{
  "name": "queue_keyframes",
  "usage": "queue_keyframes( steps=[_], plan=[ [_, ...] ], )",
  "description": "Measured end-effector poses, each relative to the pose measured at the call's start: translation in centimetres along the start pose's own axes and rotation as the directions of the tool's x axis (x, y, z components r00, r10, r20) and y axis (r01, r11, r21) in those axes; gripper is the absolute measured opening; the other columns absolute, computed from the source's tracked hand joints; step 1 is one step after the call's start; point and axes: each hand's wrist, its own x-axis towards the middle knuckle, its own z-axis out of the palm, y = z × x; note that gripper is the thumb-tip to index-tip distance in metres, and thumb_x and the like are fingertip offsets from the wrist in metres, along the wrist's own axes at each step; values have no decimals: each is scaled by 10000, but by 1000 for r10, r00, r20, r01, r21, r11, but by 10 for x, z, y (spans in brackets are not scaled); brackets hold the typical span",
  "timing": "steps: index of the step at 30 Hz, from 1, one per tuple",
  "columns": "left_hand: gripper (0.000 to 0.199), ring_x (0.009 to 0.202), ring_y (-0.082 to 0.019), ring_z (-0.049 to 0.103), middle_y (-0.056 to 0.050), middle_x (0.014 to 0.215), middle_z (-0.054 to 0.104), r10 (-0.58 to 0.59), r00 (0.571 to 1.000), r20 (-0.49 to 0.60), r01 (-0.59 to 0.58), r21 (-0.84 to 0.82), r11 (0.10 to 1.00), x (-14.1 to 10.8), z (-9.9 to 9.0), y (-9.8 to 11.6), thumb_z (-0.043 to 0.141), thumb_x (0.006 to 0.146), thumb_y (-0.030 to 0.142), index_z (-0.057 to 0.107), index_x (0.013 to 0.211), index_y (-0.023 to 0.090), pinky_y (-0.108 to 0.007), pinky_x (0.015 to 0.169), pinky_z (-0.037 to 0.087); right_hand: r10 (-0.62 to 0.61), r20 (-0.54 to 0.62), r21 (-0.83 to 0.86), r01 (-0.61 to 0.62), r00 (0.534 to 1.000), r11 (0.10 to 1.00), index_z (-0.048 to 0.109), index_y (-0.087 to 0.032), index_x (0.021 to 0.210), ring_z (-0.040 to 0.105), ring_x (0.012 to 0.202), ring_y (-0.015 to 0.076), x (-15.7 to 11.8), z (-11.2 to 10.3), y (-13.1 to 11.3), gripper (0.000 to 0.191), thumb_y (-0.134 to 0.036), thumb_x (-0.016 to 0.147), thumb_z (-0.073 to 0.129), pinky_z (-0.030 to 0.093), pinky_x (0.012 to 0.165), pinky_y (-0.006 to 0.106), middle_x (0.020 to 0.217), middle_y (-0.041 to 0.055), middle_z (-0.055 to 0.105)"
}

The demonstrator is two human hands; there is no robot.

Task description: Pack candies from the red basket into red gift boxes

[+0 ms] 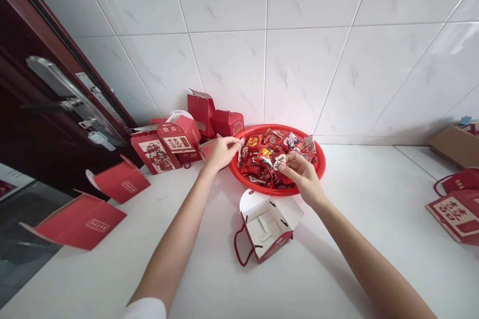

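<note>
A red plastic basket [235, 175] full of wrapped candies [258, 162] stands near the tiled wall. At its left rim, my left hand [223, 151] pinches a small whitish wrapped candy [241, 143]. Over the basket's right part, my right hand [302, 173] is closed on a red and white wrapped candy [279, 161]. Just in front of the basket sits an open red gift box [275, 249] with a white inside; its flaps are spread, its interior shows no candy, and a red cord handle [237, 249] hangs at its left.
Red boxes [179, 139] stand in a group left of the basket. Two more open boxes [121, 179] [84, 222] lie at the table's left edge, near a dark door [45, 124]. At the right are a red box [454, 214] and a cardboard carton [452, 144].
</note>
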Motion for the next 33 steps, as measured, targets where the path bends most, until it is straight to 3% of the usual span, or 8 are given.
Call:
queue_keyframes(
  steps=[3,8,11,17,21,24,29,33],
  plan=[
    [279,897,-261,736,-93,912,800,-11,981,192,-43,274,961,13,10,-1,562,816,121,801,949,181,-355,883,544,-9,-12,11,9,1000,1000,580,-239,810,616,784,185,0,1,0,403,-541,754,842,538,752,326,793,2,652],
    [390,1060,-322,688,-155,1042,763,-15,966,257,-92,398,913,32,33,0,611,615,-23,772,917,166,-360,885,517,-21,4,63,20,1000,998,548,-237,802,583,732,159,1,0,0,395,-484,754,852,517,719,310,761,-20,616],
    [387,1038,-318,672,-145,1034,744,-13,958,285,-115,427,897,40,37,-3,628,572,-39,749,871,173,-352,869,516,-14,6,84,13,1000,996,567,-242,854,597,737,161,1,-1,0,380,-489,769,843,523,732,318,769,-22,632],
    [218,890,-266,673,-50,792,711,0,943,333,-135,383,914,41,28,-6,701,573,15,692,670,210,-325,800,526,14,-14,99,-12,1000,995,586,-256,939,668,829,209,4,-2,2,419,-547,758,826,545,808,359,830,5,708],
    [201,774,-221,674,-22,782,718,-7,942,335,-104,312,944,34,18,-3,810,615,174,759,806,211,-292,688,524,10,-34,97,-7,999,995,618,-253,952,686,881,222,5,-3,5,396,-554,777,807,542,842,359,895,24,737],
    [185,751,-218,677,-22,769,727,5,948,317,-100,283,954,28,12,1,817,670,280,784,837,206,-296,689,519,5,-48,109,0,999,994,642,-247,952,673,864,204,5,-3,6,385,-539,776,819,548,831,344,895,17,731],
    [100,806,-256,688,-62,815,770,17,969,245,-103,340,935,25,4,8,689,708,179,780,712,220,-332,755,489,0,-54,108,6,999,994,630,-249,923,673,844,198,4,-3,6,366,-531,782,816,548,820,337,862,4,710],
    [173,699,-239,662,-56,660,728,-8,950,313,-124,401,908,28,7,13,634,690,147,728,568,226,-325,703,475,-4,-49,109,9,999,994,628,-249,903,678,858,207,4,-2,5,361,-526,778,823,551,843,350,866,5,705]
  ],
)
